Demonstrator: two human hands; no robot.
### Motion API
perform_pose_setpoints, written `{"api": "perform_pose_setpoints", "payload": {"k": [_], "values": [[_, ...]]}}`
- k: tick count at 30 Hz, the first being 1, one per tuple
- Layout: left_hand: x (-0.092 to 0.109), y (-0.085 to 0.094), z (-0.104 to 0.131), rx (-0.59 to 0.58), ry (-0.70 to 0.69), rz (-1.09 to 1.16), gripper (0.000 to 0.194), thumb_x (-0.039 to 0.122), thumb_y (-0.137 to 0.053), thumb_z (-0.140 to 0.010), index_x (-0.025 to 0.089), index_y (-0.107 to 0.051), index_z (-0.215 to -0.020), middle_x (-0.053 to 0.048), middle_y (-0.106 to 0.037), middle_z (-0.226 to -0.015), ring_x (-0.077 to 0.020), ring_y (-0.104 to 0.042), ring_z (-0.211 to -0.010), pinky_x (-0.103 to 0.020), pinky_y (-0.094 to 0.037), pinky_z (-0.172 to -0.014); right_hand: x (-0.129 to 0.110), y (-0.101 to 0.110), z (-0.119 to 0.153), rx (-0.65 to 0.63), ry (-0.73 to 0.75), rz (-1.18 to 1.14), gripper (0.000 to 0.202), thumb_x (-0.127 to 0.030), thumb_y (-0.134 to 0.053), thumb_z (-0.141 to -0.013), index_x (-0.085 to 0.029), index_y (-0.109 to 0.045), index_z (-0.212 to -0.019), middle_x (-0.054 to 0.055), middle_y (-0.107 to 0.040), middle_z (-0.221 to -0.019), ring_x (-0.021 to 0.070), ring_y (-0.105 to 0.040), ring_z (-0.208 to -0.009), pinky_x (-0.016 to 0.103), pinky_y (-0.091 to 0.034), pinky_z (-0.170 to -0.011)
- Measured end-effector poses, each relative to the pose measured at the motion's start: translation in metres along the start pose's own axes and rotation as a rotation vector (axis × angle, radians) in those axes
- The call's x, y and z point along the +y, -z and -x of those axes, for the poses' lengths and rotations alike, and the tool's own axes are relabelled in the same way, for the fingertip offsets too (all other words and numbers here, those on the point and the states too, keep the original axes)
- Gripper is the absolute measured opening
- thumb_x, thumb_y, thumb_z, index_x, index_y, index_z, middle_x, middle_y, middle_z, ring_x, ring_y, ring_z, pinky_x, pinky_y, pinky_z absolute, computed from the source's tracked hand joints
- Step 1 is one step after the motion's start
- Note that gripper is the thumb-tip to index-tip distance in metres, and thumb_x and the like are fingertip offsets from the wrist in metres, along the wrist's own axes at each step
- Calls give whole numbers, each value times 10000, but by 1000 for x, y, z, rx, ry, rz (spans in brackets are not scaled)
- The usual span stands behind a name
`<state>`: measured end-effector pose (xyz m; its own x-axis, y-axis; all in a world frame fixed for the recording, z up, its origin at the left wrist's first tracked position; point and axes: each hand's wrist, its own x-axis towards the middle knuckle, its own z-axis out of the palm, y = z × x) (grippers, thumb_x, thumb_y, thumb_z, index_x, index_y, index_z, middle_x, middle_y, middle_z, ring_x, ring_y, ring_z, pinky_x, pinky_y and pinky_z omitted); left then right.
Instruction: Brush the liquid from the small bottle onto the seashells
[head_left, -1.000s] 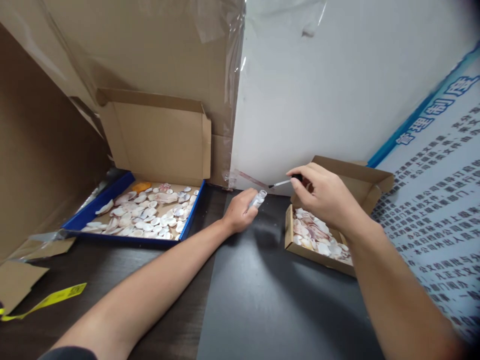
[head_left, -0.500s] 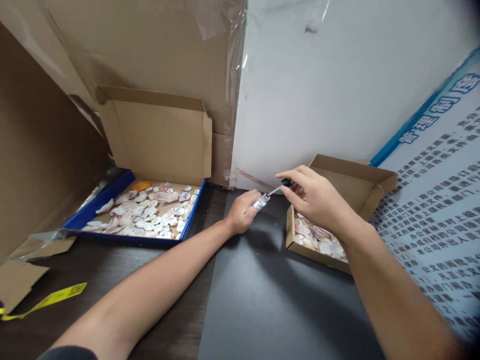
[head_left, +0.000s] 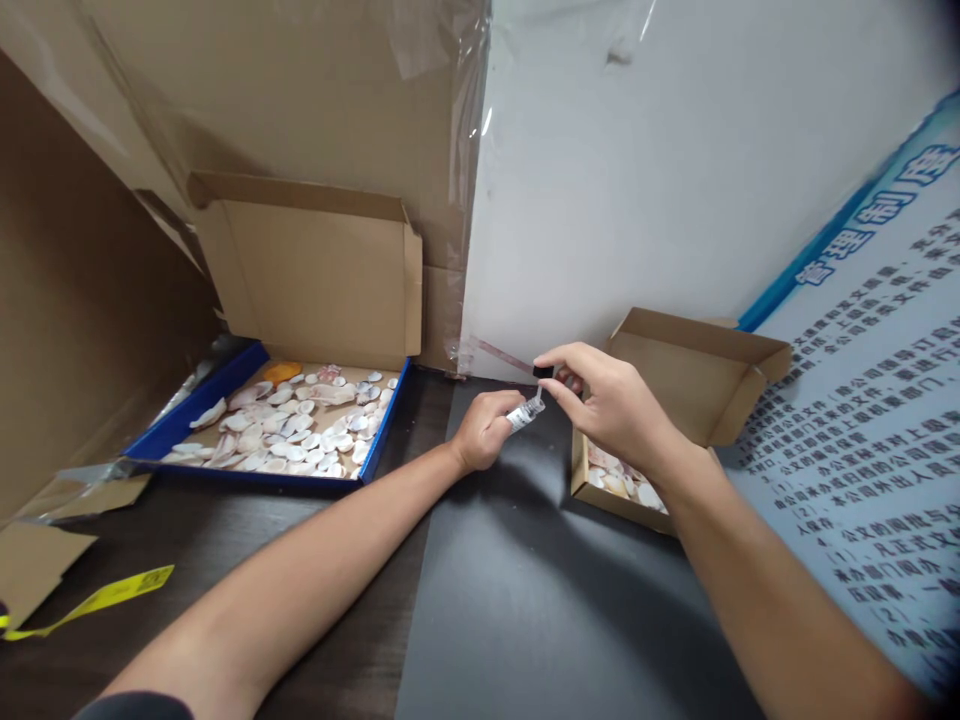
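Observation:
My left hand [head_left: 484, 432] is closed around a small clear bottle [head_left: 525, 413] with a white label, its open mouth tilted up to the right. Between the thumb and fingers of my right hand [head_left: 596, 385] is a black applicator cap [head_left: 543, 372]. A thin pale stem runs down from this cap to the bottle's mouth; I cannot tell how deep its tip sits. Both hands are raised over the dark grey mat [head_left: 510, 610]. Behind my right hand and forearm, a cardboard box [head_left: 622, 508] of seashells [head_left: 619, 480] is partly hidden.
To the left, a blue-edged box [head_left: 244, 475] with an upright cardboard lid [head_left: 315, 275] holds many white shells and an orange one [head_left: 283, 373]. Cardboard pieces [head_left: 37, 570] and a yellow strip [head_left: 97, 600] lie at far left. A printed poster [head_left: 885, 400] stands at right.
My right hand has moved left and slightly down, bringing the black cap and stem closer to the bottle. The cap now stands more upright above the mouth. My left hand has barely moved.

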<state>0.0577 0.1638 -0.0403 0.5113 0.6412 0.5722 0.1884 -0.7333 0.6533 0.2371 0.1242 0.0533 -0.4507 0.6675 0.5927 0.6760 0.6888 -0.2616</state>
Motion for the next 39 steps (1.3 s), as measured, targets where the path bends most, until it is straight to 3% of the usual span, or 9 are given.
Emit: {"api": "perform_pose_setpoints", "payload": {"k": [7, 19, 31, 39], "values": [[2, 1, 1, -2, 1, -11, 275, 417, -273, -818, 203, -364, -672, -45, -460, -663, -185, -427, -640, -332, -380, -633, -1, -1, 0, -19, 23, -57, 171, -161, -539, -921, -200, -616, -1067, 60, -670, -1035, 152, -623, -785, 293, -521, -732], [-1, -3, 1, 78, -67, 11, 298, 437, -318, -854, 197, -365, -684, -15, -417, -650, -161, -375, -605, -304, -276, -588, -3, 7, -1, -32, -52, -110, 171, -152, -608, -884, -215, -622, -1043, 21, -656, -1000, 120, -609, -715, 259, -503, -680], [0, -3, 2, 148, -3, -29, 258, 421, -418, -861, 190, -399, -751, 18, -412, -671, -134, -364, -613, -276, -272, -593, -8, 11, -1, -2, 32, 30, 125, -171, -616, -888, -202, -636, -1008, 37, -589, -949, 102, -525, -625, 260, -484, -628], [3, -5, 3, 154, -29, -52, 148, 331, -486, -844, 188, -448, -832, 24, -448, -710, -129, -402, -630, -263, -317, -612, -8, 9, 1, -4, 115, 179, 239, -168, -526, -951, -193, -645, -1157, 84, -608, -1078, 153, -607, -745, 321, -524, -704]]}}
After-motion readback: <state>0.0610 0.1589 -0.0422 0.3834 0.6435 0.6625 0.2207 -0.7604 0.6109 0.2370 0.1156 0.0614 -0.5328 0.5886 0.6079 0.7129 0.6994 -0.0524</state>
